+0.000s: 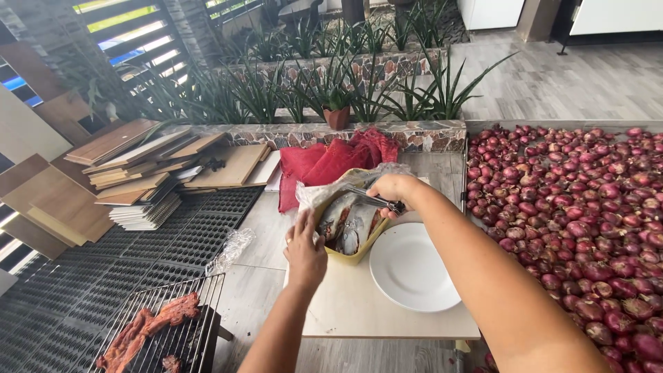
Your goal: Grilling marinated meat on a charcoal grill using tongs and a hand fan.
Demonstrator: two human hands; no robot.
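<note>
Nearest, down and to the left of the left hand [304,254], a wire grill rack [162,324] carries strips of reddish grilled meat [148,326]; the left hand itself lies palm-down, fingers curled over the near rim of a yellow bowl [352,250] on the pale counter [345,304], steadying it; just to its right sits a white plate [411,268], bare. Inside the bowl, under loose clear plastic [324,190], lie whole silvery fish [349,221]; they look wet and slick, soft-bodied and limp, so a grip across the thick middle would likely hold better than one at the tail. Beyond, the right hand [390,188] is closed around metal tongs [376,200], their tips pointing down into the fish. Farther off lies a red mesh sack [331,162]; right of that hand spreads a bed of red onions [580,214]; left, stacked wood boards [138,166].
</note>
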